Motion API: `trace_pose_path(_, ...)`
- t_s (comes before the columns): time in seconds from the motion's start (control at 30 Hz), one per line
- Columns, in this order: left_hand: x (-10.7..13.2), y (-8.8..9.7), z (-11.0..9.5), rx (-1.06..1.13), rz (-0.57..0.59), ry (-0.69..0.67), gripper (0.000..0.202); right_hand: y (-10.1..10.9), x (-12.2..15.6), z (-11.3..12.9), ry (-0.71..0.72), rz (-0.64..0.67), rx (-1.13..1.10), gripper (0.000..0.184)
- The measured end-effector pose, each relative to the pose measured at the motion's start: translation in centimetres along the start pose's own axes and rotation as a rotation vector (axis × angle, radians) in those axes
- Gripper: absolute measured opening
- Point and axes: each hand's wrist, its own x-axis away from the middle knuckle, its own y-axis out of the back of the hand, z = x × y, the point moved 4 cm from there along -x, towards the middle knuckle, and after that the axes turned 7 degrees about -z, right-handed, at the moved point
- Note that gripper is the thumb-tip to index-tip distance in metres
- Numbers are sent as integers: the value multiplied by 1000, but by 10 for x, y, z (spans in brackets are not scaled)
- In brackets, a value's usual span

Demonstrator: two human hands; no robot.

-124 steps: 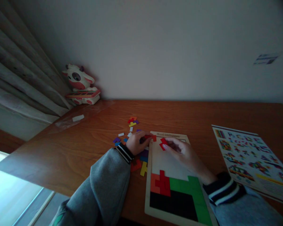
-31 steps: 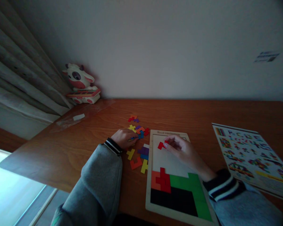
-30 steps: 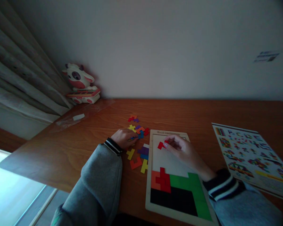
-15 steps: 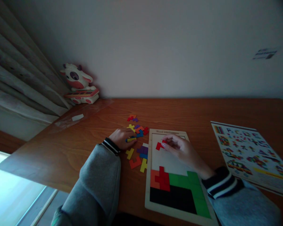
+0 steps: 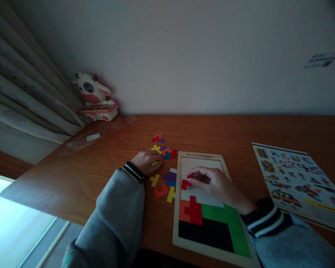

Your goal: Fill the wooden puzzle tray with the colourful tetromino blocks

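My right hand [image 5: 216, 182] pinches a red puzzle piece [image 5: 185, 184] between thumb and fingers, over the left part of the wooden puzzle board [image 5: 176, 219]. Nearer to me, the board holds an orange piece [image 5: 183, 210], a red piece [image 5: 195, 211], green pieces [image 5: 237, 227] and a black area [image 5: 203, 234]. Left of the board, my left hand [image 5: 144, 162] rests with curled fingers around a yellow piece [image 5: 156, 163], partly hidden by them. Close to that hand lie a yellow piece [image 5: 155, 180], a red-orange U-shaped piece [image 5: 161, 191] and a purple piece [image 5: 170, 176].
More loose pieces [image 5: 166, 152] lie beyond my left hand. A printed pattern sheet [image 5: 298, 178] lies right of the board. At the back left stands a cow-shaped toy keyboard [image 5: 97, 108], with clear plastic wrap [image 5: 80, 143] in front, near the table's left edge.
My right hand has brought the red piece a little left and nearer to me, toward the pieces in the board. The left hand stays about where it was, its fingers covering more of the yellow piece.
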Motion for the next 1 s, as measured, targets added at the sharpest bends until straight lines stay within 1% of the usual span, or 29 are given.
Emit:
trace_pose_path(0.23, -1, 1, -3, 9, -14, -13, 22, -3, 2, 1, -12, 71, 50, 23)
trace_pose_path(0.37, 0, 0, -2, -2, -24, -11, 21, -2, 2, 2, -7, 71, 50, 22)
trace_pose_path(0.63, -1, 1, -1, 15, 13, -12, 23, -3, 2, -4, 19, 79, 79, 20)
trace_pose_path(0.7, -1, 1, -1, 20, 19, -8, 24, -3, 2, -3, 58, 76, 127, 18)
trace_pose_path(0.87, -1, -1, -1, 18, 7, 1, 24, -1, 2, 6, 226, 48, 285, 14)
trace_pose_path(1.0, -1, -1, -2, 8, -3, -1, 25, -1, 4, 9, 259, 53, 327, 13)
